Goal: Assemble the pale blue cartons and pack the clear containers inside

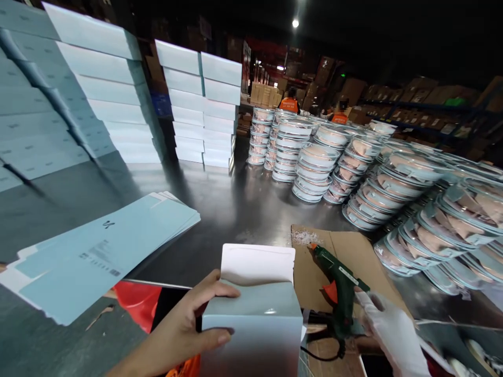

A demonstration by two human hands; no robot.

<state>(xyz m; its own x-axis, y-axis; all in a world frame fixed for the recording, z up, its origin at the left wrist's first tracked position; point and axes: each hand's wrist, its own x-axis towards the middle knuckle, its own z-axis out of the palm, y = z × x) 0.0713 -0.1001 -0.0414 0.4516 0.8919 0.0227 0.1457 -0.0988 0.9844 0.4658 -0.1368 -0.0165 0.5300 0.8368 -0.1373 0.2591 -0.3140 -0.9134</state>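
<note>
My bare left hand [200,314] grips a pale blue carton [251,314] from its left side, thumb on the near face and fingers over the top edge. The carton's white end flap [257,264] stands raised at the far side. In a white glove, my right hand [389,327] is at the rear of a dark green glue gun [334,267] with an orange trigger. Its fingertips reach the gun's back, and no fingers show wrapped around the trigger side. The gun's orange nozzle points away to the left, over a cardboard sheet [353,251].
Flat pale blue carton blanks [118,241] overhang the metal table [223,209] at left. Stacked boxes [204,104] stand behind them. Several piles of round clear-lidded packs [314,167] fill the right. A red stool [137,303] is below the edge. Two people in orange vests [288,104] are beyond.
</note>
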